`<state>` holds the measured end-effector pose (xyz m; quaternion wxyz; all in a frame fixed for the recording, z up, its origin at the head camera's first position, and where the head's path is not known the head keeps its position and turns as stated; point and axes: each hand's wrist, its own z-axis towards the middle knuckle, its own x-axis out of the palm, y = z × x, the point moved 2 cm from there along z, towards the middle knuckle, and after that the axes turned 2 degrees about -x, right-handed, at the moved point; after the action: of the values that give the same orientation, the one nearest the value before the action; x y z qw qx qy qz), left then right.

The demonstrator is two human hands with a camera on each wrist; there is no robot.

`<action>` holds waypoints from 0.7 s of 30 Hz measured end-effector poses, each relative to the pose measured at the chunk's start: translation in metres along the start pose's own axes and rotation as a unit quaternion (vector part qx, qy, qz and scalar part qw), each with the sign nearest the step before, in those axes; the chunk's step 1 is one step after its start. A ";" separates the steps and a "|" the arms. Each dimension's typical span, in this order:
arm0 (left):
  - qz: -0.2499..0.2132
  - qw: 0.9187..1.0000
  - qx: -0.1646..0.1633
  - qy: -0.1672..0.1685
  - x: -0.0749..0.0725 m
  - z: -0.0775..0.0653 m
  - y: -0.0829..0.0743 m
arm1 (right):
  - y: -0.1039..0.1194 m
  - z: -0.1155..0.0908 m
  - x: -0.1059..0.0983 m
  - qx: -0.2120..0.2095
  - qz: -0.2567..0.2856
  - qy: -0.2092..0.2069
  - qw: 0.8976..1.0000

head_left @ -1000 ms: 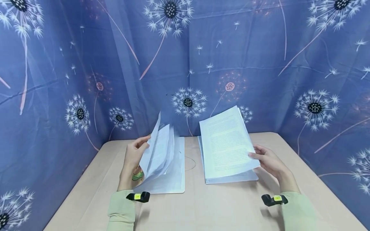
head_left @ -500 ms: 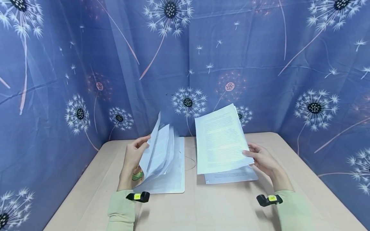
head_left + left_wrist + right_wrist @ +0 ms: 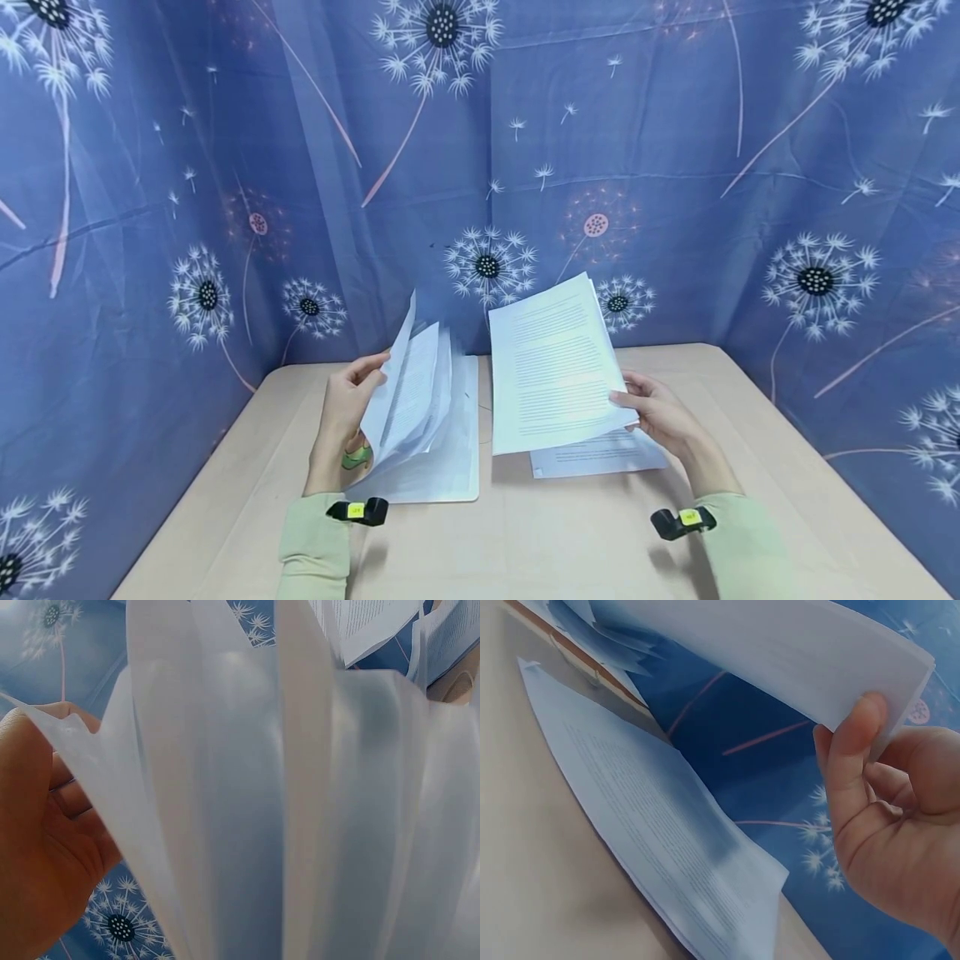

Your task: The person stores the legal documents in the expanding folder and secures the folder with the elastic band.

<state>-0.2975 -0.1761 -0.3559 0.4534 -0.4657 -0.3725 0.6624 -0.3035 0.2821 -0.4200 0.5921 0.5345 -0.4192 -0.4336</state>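
Note:
On the left of the head view a folder with clear plastic pockets [image 3: 457, 479] lies spread on the table. My left hand [image 3: 347, 404] pinches one raised pocket leaf [image 3: 393, 392] by its outer edge. Translucent pockets [image 3: 240, 810] fan out across the left wrist view. To the right, my right hand [image 3: 667, 417] grips a thin stack of printed sheets [image 3: 555, 367] between thumb and fingers at its right edge. Those sheets are lifted and tilted above the table. Beneath them lie more printed sheets [image 3: 603, 458], partly covered; they also show in the right wrist view.
A light-coloured table [image 3: 570, 542] stands against a blue dandelion-print curtain [image 3: 480, 125] at the back and sides. A small green patterned shape [image 3: 357, 457] shows behind the left wrist. Part of a thin dark line [image 3: 486, 408] shows between folder and papers.
My right hand has carried the stack of printed sheets leftward, toward the folder, uncovering more of the papers beneath. The left hand and the raised pocket leaf have stayed in place.

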 end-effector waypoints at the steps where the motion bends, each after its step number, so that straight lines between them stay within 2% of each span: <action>1: 0.001 1.000 0.001 -0.001 0.000 0.000 0.000 | -0.001 0.001 0.002 0.000 0.001 0.001 1.000; 8: -0.002 1.000 0.020 -0.012 0.001 0.016 0.034 | -0.006 0.008 0.014 0.007 0.037 -0.013 0.999; 15: -0.001 0.999 0.030 -0.013 0.001 0.016 0.034 | -0.012 0.014 0.027 0.008 0.054 -0.004 0.998; 21: -0.003 0.999 0.033 -0.014 0.001 0.015 0.033 | -0.017 0.018 0.039 0.014 0.060 -0.021 0.998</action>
<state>-0.3206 -0.1863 -0.3819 0.4649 -0.4399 -0.3583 0.6797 -0.3113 0.2385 -0.4343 0.6006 0.5077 -0.4688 -0.4021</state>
